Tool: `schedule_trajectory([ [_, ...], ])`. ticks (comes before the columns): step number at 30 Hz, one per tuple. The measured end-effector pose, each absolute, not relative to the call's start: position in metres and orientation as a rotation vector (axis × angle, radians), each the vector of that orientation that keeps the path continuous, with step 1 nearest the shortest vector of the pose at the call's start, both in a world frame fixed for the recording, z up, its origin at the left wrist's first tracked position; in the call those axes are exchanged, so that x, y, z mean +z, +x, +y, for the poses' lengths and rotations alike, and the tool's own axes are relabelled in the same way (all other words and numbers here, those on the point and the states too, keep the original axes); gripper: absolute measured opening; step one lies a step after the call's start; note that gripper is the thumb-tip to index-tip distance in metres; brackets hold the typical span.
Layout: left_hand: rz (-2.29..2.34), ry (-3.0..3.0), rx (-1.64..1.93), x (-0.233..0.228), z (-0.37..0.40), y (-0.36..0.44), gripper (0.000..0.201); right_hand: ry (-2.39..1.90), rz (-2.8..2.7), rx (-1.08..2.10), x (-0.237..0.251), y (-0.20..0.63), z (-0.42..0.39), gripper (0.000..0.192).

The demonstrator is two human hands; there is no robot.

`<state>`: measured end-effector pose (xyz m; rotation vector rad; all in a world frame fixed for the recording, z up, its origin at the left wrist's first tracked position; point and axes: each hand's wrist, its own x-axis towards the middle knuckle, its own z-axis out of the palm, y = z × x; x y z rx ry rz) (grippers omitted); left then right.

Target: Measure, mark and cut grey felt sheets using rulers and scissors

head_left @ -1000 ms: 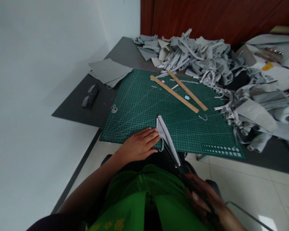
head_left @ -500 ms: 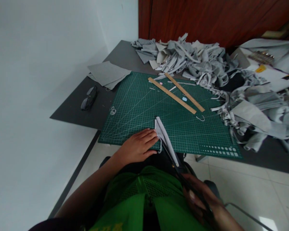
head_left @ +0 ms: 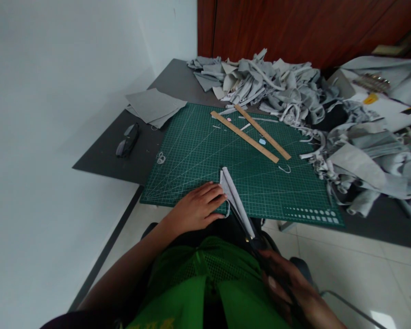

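Scarcely anything has shifted since half a second ago: the left hand (head_left: 195,208) stays flat, pinning the folded grey fabric strip (head_left: 235,199) at the lower-centre edge of the green gridded cutting mat (head_left: 198,151), while the right hand (head_left: 287,288) grips black-handled scissors (head_left: 251,235) cutting along it.

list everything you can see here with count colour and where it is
cutting mat: 1, dark green, on the grey table
fabric piece: 1, light grey, near edge of mat, under the left fingertips and in the scissor blades
scissors: 1, dark, in the right hand
wooden rulers: 2, tan, far side of mat
fabric scraps: a heap, grey, back and right of table
flat fabric sheets: a few, grey, left of mat
glasses: 1, black, table's left edge
left hand: pressing the fabric piece
right hand: gripping the scissors
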<state>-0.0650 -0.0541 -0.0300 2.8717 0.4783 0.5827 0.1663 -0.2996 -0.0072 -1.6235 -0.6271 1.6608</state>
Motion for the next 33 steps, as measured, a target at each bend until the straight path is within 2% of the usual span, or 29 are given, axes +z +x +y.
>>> schedule_trajectory([
  [7, 0.444, 2.853, 0.621, -0.033, -0.054, -0.069, 0.043, -1.558, -0.561, 1.697, 0.001, 0.165, -0.296, 0.063],
  [12, 0.433, 2.877, 0.644, -0.032, -0.053, -0.068, 0.04, -1.53, -0.567, 1.722, -0.003, 0.166, -0.29, 0.069],
  [22, 0.448, 2.895, 0.648, -0.034, -0.054, -0.067, 0.041, -1.597, -0.693, 1.689, 0.001, 0.158, -0.277, 0.065],
  [33, 0.457, 2.88, 0.67, -0.036, -0.054, -0.068, 0.044, -1.66, -0.748, 1.699, -0.016, 0.162, -0.278, 0.07],
])
